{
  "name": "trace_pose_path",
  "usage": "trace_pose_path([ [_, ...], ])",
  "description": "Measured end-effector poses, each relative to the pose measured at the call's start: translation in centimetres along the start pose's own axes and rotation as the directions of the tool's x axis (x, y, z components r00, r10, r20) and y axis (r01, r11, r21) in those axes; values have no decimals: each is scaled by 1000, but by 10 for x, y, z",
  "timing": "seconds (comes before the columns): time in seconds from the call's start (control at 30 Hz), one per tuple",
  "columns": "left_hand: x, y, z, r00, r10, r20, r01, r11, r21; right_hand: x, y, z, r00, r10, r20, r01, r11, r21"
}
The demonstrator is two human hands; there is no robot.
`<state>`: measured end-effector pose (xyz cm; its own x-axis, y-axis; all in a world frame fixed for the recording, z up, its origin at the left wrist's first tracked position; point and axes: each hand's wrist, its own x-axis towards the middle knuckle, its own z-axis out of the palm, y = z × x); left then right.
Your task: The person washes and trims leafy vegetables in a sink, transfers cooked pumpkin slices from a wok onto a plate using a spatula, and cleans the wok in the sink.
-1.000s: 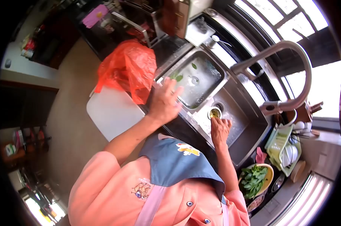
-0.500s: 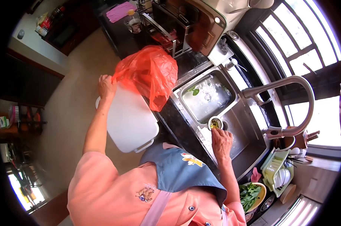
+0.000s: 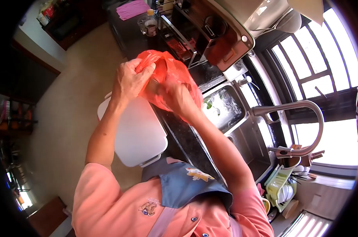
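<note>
A person's two bare hands meet close together at a red plastic bag [image 3: 189, 85]. The left hand [image 3: 129, 81] pinches the bag's rim between thumb and fingers. The right hand [image 3: 177, 94], blurred, reaches into its open mouth; whether it grips anything is unclear. The bag is at the front edge of the black counter [image 3: 172, 128], just left of the steel basin [image 3: 239, 112], where green leaves [image 3: 208, 104] lie in water. A white plastic bin [image 3: 139, 132] stands against that front edge. A curved faucet [image 3: 320, 122] rises behind the sink [image 3: 252, 146].
</note>
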<state>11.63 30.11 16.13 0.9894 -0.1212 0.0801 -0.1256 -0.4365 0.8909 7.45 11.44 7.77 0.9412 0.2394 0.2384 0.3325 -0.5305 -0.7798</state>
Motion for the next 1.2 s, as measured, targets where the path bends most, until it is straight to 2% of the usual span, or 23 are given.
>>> trace_pose_path([
  [0.03, 2, -7, 3, 999, -41, 22, 41, 999, -17, 24, 40, 16, 957, 274, 99, -283, 953, 104],
  [0.07, 6, -17, 6, 996, -79, 47, 81, 996, -28, 47, 99, 38, 852, 522, 51, -497, 774, 392],
  [0.1, 10, -19, 6, 991, -114, 69, 117, 993, -37, 64, 98, 37, 683, 726, 79, -589, 483, 648],
  [0.2, 6, -20, 3, 990, -130, 51, 134, 987, -87, 74, 79, 10, 636, 737, 230, -511, 179, 841],
  [0.3, 7, -31, 4, 999, -45, -4, 43, 969, -243, 79, 44, -27, 751, 503, 427, -511, 34, 859],
  [0.33, 9, -32, 1, 997, -73, 15, 75, 959, -275, 87, 40, -35, 803, 434, 409, -473, 47, 880],
  [0.37, 12, -29, -3, 995, -94, 38, 101, 946, -307, 90, 35, -40, 854, 398, 335, -416, 135, 899],
  [0.4, 11, -27, 0, 990, -115, 76, 134, 931, -338, 88, 38, -40, 831, 456, 318, -438, 185, 880],
  [0.43, 17, -35, 13, 999, -47, -1, 42, 909, -416, 72, 43, -35, 789, 540, 294, -464, 210, 861],
  [0.5, 14, -33, 12, 1000, 6, -14, -7, 998, -66, 76, 58, -20, 728, 646, 230, -512, 289, 809],
  [0.57, 10, -38, 11, 999, 27, -36, -26, 999, 29, 77, 78, 3, 672, 719, 178, -569, 348, 745],
  [0.6, 14, -37, 12, 998, 61, -26, -59, 995, 82, 68, 87, -7, 783, 600, 164, -522, 490, 698],
  [0.63, 17, -39, 14, 998, 60, -35, -58, 997, 51, 60, 76, -22, 873, 466, 146, -438, 615, 656],
  [0.7, 9, -51, 20, 998, 27, -50, -28, 999, -23, 38, 41, -52, 734, 588, 340, -517, 159, 841],
  [0.73, 7, -48, 19, 998, 28, -51, -27, 999, 26, 29, 34, -62, 742, 581, 335, -474, 100, 875],
  [0.83, 7, -45, 25, 998, -18, -55, 17, 1000, -23, 2, 57, -76, 803, 506, 315, -403, 73, 912],
  [0.87, 6, -40, 25, 999, -53, 0, 53, 998, -39, -7, 64, -78, 797, 510, 324, -408, 59, 911],
  [0.97, 4, -26, 41, 998, -37, 49, 54, 903, -427, -34, 51, -81, 738, 603, 302, -421, 63, 905],
  [1.0, 1, -20, 36, 985, -37, 170, 121, 851, -510, -52, 71, -77, 787, 503, 357, -404, -17, 915],
  [1.03, -1, -9, 41, 982, -54, 181, 160, 750, -642, -65, 63, -76, 733, 583, 352, -405, -43, 914],
  [1.1, -10, 16, 48, 974, -86, 209, 212, 671, -711, -100, 70, -76, 691, 621, 371, -418, -76, 905],
  [1.13, -12, 14, 51, 974, -73, 217, 205, 698, -686, -114, 75, -77, 649, 662, 376, -401, -123, 908],
  [1.2, -11, 4, 51, 972, -50, 231, 189, 754, -629, -154, 121, -74, 624, 697, 353, -217, -279, 935],
])
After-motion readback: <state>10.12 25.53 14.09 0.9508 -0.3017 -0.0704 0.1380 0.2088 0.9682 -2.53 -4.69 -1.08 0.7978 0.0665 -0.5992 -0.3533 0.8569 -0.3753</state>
